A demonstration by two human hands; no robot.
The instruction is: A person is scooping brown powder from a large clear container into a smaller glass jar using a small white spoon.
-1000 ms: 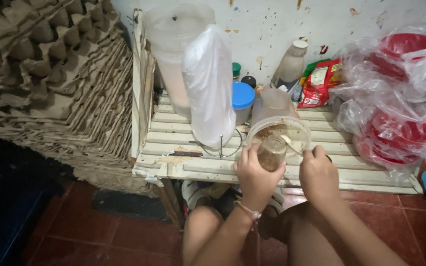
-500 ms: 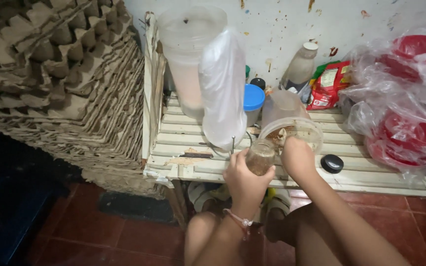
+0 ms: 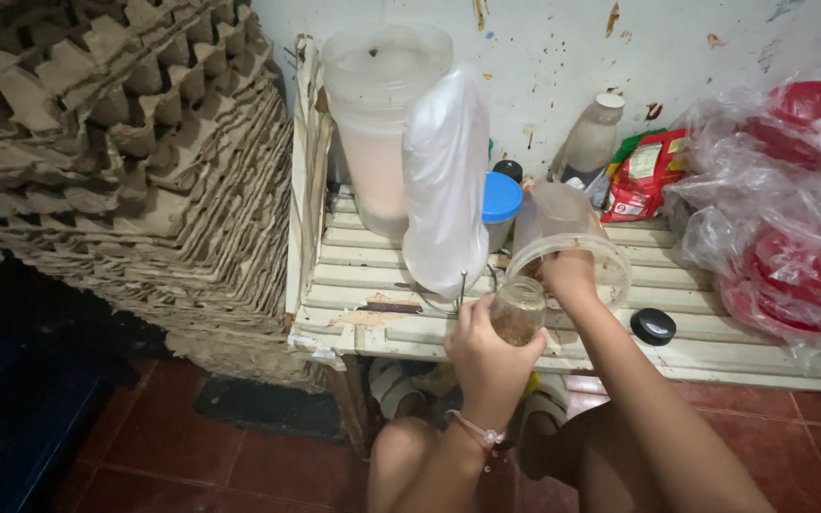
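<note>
Both hands risen, right hand inside plastic container

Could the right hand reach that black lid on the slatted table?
Probably yes: the black lid lies uncovered on the slatted table, close beside the right hand, though that hand currently holds the clear plastic container.

The person's arms are bare, with no sleeves in sight. The left hand and right hand wear no gloves or rings. A thin pink bracelet with a small pale bead circles the left wrist, just below the hand. Below the bracelet, bare knees show, without visible clothing.
</note>
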